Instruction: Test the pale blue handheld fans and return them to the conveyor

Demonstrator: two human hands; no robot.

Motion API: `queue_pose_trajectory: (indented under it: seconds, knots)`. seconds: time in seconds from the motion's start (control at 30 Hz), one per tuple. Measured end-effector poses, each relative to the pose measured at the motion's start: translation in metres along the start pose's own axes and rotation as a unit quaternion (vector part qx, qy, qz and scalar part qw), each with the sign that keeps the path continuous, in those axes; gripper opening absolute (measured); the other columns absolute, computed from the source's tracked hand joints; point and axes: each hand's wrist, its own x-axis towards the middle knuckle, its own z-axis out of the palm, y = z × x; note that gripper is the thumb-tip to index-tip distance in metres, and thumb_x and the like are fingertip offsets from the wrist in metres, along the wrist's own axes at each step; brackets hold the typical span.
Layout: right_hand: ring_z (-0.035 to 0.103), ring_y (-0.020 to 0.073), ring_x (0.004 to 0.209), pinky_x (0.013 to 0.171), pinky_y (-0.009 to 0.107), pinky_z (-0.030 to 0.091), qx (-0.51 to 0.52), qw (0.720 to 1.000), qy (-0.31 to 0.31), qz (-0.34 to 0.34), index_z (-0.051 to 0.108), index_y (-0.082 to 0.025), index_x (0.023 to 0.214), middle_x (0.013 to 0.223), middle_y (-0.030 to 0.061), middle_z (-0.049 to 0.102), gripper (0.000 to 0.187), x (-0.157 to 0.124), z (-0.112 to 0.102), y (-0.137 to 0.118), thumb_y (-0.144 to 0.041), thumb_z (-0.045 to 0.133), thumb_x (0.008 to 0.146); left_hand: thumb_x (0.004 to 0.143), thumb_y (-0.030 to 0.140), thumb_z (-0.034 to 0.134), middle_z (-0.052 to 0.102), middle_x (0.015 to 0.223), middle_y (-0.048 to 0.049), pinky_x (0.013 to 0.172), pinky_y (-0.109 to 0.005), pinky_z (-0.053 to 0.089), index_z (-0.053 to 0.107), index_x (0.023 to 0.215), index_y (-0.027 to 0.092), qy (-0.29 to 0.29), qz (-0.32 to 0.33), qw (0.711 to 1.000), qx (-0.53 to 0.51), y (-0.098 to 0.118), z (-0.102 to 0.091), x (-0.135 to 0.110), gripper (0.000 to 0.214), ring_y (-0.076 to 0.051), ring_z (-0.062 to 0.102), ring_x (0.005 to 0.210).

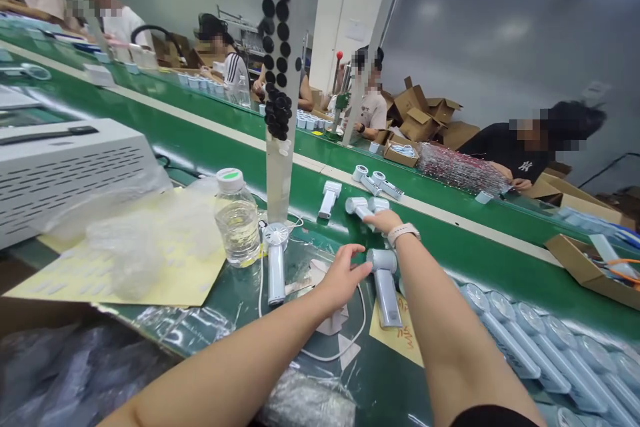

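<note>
My left hand [345,277] is open, thumb and fingers apart, beside the round head of a light blue handheld fan [387,297]. No fan is in its grasp. Farther forward, my right hand [386,221], with a pale band on its wrist, has its fingers closed over the handle of another light blue handheld fan [356,205]. One more fan head [379,204] shows just beyond those fingers. To the left of my hands, a handheld fan [277,263] with its grille facing up lies near a white cable [320,357].
A water bottle [237,217] stands left of a white post [278,180]. Several fans [530,327] lie in a row at the right. More fans [377,181] lie on the green conveyor [440,240]. A vented white machine [75,173] is at left. Co-workers sit across.
</note>
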Motion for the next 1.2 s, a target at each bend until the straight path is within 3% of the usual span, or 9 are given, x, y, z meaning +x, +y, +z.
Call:
queue_pose_trajectory:
  seconds: [0.13, 0.27, 0.37, 0.5, 0.7, 0.77, 0.87, 1.0, 1.2]
  knots:
    - [0.067, 0.0247, 0.089, 0.077, 0.034, 0.052, 0.031, 0.996, 0.018, -0.080, 0.075, -0.015, 0.092, 0.091, 0.0077, 0.072, 0.034, -0.045, -0.010, -0.017, -0.045, 0.060, 0.094, 0.085, 0.061, 0.065, 0.061, 0.137, -0.0122, 0.118, -0.045, 0.035, 0.061, 0.114, 0.025, 0.049, -0.010, 0.990, -0.135, 0.004, 0.001, 0.010, 0.046, -0.029, 0.052, 0.136]
    - [0.062, 0.0339, 0.109, 0.086, 0.041, 0.049, 0.080, 0.980, 0.075, -0.165, 0.078, -0.019, 0.094, 0.106, 0.0138, 0.068, 0.036, -0.104, -0.003, -0.028, -0.052, 0.070, 0.082, 0.085, 0.064, 0.064, 0.074, 0.111, -0.0082, 0.105, -0.035, 0.049, 0.068, 0.105, 0.021, 0.051, 0.013, 0.945, -0.323, 0.021, -0.006, 0.016, 0.047, -0.024, 0.066, 0.116]
    - [0.064, 0.0326, 0.107, 0.088, 0.046, 0.050, 0.182, 0.952, 0.087, -0.229, 0.077, -0.021, 0.098, 0.113, 0.0143, 0.069, 0.034, -0.127, 0.005, -0.022, -0.050, 0.062, 0.089, 0.082, 0.068, 0.065, 0.074, 0.080, -0.0067, 0.089, -0.038, 0.057, 0.070, 0.084, 0.017, 0.000, -0.044, 0.932, -0.359, 0.030, -0.012, 0.015, 0.051, -0.025, 0.073, 0.090]
    - [0.070, 0.0284, 0.099, 0.089, 0.047, 0.053, 0.230, 0.948, 0.137, -0.173, 0.071, -0.018, 0.111, 0.100, 0.0132, 0.075, 0.037, -0.124, 0.026, -0.004, -0.033, 0.039, 0.101, 0.075, 0.067, 0.073, 0.073, 0.073, -0.0060, 0.070, -0.034, 0.058, 0.069, 0.078, 0.015, -0.021, -0.063, 0.941, -0.332, 0.030, -0.017, 0.014, 0.052, -0.021, 0.070, 0.067]
    - [0.037, 0.0431, 0.145, 0.120, 0.060, 0.024, 0.162, 0.957, 0.190, -0.150, 0.070, -0.013, 0.084, 0.142, 0.0265, 0.058, 0.019, -0.128, 0.077, -0.008, -0.002, 0.059, 0.073, 0.066, 0.060, 0.085, 0.075, 0.077, -0.0046, 0.064, -0.026, 0.054, 0.070, 0.077, 0.014, 0.003, -0.017, 0.949, -0.315, 0.034, -0.019, 0.015, 0.049, -0.015, 0.069, 0.068]
    - [0.044, 0.0410, 0.140, 0.116, 0.062, 0.029, 0.197, 0.952, 0.182, -0.146, 0.069, -0.014, 0.088, 0.136, 0.0262, 0.062, 0.020, -0.137, 0.081, -0.009, -0.003, 0.055, 0.078, 0.065, 0.062, 0.084, 0.076, 0.081, -0.0063, 0.070, -0.028, 0.056, 0.071, 0.079, 0.014, -0.009, -0.013, 0.947, -0.320, 0.037, -0.020, 0.015, 0.052, -0.018, 0.071, 0.073]
    - [0.069, 0.0299, 0.096, 0.089, 0.052, 0.053, 0.291, 0.940, 0.108, -0.142, 0.065, -0.019, 0.096, 0.094, 0.0132, 0.075, 0.017, -0.154, 0.076, -0.002, -0.016, 0.050, 0.089, 0.061, 0.071, 0.081, 0.077, 0.087, -0.0096, 0.072, -0.034, 0.057, 0.071, 0.083, 0.015, -0.030, -0.005, 0.946, -0.324, 0.038, -0.024, 0.014, 0.061, -0.024, 0.073, 0.079]
    - [0.064, 0.0183, 0.064, 0.066, 0.034, 0.054, 0.513, 0.841, -0.093, -0.147, 0.069, -0.019, 0.093, 0.066, -0.0005, 0.068, 0.018, -0.169, 0.070, 0.003, -0.034, 0.069, 0.082, 0.052, 0.077, 0.081, 0.078, 0.093, -0.0105, 0.070, -0.035, 0.058, 0.069, 0.081, 0.017, -0.046, 0.001, 0.947, -0.318, 0.037, -0.026, 0.013, 0.068, -0.026, 0.074, 0.083]
    - [0.059, 0.0163, 0.062, 0.066, 0.032, 0.048, 0.608, 0.780, -0.083, -0.124, 0.065, -0.020, 0.062, 0.060, 0.0001, 0.065, 0.038, -0.175, 0.073, -0.012, -0.054, 0.081, 0.070, 0.048, 0.082, 0.079, 0.077, 0.098, -0.0107, 0.077, -0.037, 0.060, 0.063, 0.069, 0.017, -0.074, 0.036, 0.950, -0.301, 0.040, -0.021, 0.009, 0.070, -0.032, 0.073, 0.102]
